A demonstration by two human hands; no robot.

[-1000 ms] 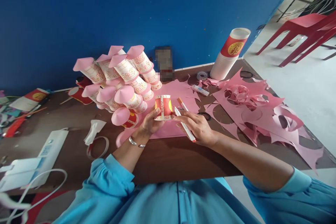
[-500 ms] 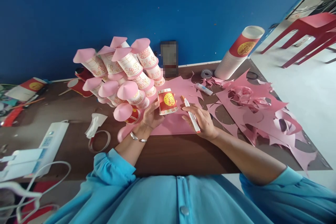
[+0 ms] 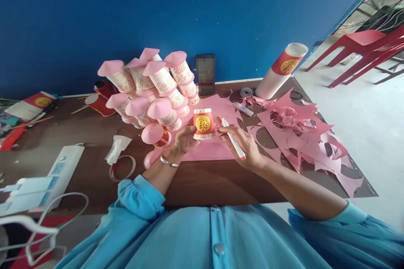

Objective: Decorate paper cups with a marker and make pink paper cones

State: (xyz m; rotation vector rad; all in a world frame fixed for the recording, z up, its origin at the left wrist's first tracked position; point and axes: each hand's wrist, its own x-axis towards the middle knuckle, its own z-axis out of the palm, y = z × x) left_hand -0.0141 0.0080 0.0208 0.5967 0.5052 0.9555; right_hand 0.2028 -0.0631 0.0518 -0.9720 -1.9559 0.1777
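My left hand (image 3: 187,139) grips a red and white paper cup (image 3: 203,123) with a yellow round emblem, its narrower end up and small drawings along the lower rim. Close to the cup's right side, my right hand (image 3: 245,147) holds a white marker (image 3: 232,139) with an orange tip, which points up and left. Beneath both hands lies pink paper (image 3: 211,151). Left of the cup stand several stacked white cups (image 3: 166,82) with red drawings and pink paper cones (image 3: 159,108) on top.
A tall cup stack (image 3: 273,82) leans at the back right, beside a tape roll (image 3: 246,92) and a glue tube (image 3: 243,109). Cut pink scraps (image 3: 296,134) cover the right side. A phone (image 3: 205,74) rests against the wall; a power strip (image 3: 63,172) lies left.
The cup in my left hand has turned more upright, with its emblem facing me. My right hand still holds the marker beside it. The view has shifted slightly.
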